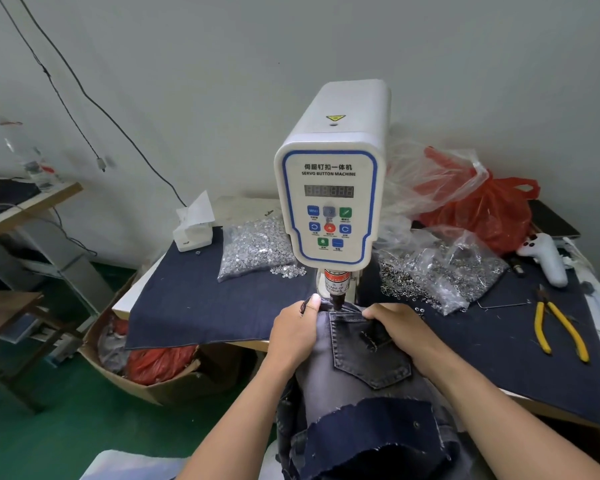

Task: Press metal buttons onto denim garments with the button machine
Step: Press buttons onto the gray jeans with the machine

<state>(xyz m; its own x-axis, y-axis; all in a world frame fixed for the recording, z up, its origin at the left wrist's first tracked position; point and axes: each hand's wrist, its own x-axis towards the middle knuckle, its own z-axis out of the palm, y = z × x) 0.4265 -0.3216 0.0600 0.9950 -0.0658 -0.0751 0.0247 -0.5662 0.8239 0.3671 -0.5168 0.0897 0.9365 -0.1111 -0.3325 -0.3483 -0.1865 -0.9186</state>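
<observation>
Both hands are on the faded grey-black denim jeans [368,355], right at the white servo button machine [329,188]. The left hand [293,336] has a closed grip on the waistband's left edge, thumb pressed on top and fingers curled under the cloth. The right hand [397,325] pinches the waistband on the other side, fingers folded tight over the fabric. Between them the band sits stretched directly under the machine's dark press head [336,299], which touches or nearly touches the denim; contact is hard to tell. The jeans run lengthwise from the machine back toward the person, waistband pointing away, a stitched back pocket facing up. They drape off the tabletop's [534,344] front edge, which is covered in dark blue cloth. To the left of the machine lies a clear bag of silver metal buttons [257,247]; to the right, another clear bag of small metal rings [440,271] and yellow-handled pliers [558,327].
</observation>
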